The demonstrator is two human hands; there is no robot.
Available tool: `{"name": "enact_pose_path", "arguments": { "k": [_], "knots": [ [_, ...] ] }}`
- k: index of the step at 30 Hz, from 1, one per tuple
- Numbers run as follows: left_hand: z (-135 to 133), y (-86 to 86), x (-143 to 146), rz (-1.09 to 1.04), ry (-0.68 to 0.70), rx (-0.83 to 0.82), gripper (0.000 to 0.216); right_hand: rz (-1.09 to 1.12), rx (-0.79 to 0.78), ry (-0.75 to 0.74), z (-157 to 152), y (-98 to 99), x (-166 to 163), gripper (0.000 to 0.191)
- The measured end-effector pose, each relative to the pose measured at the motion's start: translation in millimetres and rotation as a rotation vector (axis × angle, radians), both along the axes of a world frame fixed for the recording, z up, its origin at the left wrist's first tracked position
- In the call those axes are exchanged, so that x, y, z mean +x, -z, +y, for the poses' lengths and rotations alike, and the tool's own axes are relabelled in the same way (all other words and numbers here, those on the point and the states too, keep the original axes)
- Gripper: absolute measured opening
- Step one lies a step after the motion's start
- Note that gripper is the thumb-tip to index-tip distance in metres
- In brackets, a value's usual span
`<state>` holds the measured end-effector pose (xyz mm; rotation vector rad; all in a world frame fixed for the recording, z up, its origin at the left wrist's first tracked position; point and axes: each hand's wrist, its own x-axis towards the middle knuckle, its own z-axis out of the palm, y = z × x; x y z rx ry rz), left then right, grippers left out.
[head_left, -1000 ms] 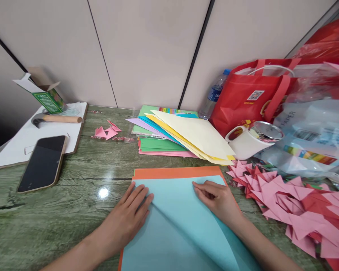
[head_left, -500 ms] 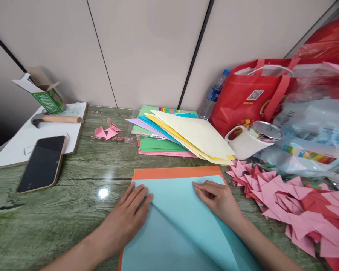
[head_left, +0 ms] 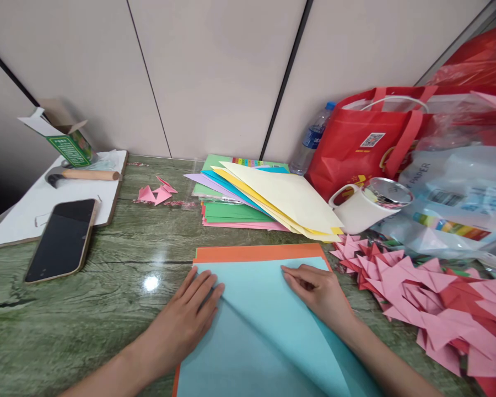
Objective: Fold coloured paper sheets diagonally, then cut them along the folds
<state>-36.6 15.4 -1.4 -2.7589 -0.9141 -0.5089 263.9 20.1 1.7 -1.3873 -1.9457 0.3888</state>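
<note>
A light blue sheet of paper lies over an orange sheet, whose far strip and part of its left edge show. The blue sheet is bent over in a loose diagonal curve, its right part raised and not creased flat. My left hand rests on its far left corner, fingers stretched out and pressing down. Near the far right side, my right hand has curled fingers, with thumb and index finger pinched together at the blue paper. Its other fingers are partly hidden.
Behind the blue sheet is a stack of coloured paper. Folded pink and red pieces pile up at right, near a white mug, a red bag and a bottle. At left are a phone and a wooden-handled tool.
</note>
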Motion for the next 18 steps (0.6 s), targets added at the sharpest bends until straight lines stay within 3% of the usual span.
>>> {"name": "enact_pose_path", "arguments": {
  "k": [18],
  "knots": [
    [0.9, -0.6, -1.0, 0.04, 0.009, -0.009, 0.034, -0.058, -0.02, -0.006, 0.0, 2.4, -0.3, 0.027]
  ]
}}
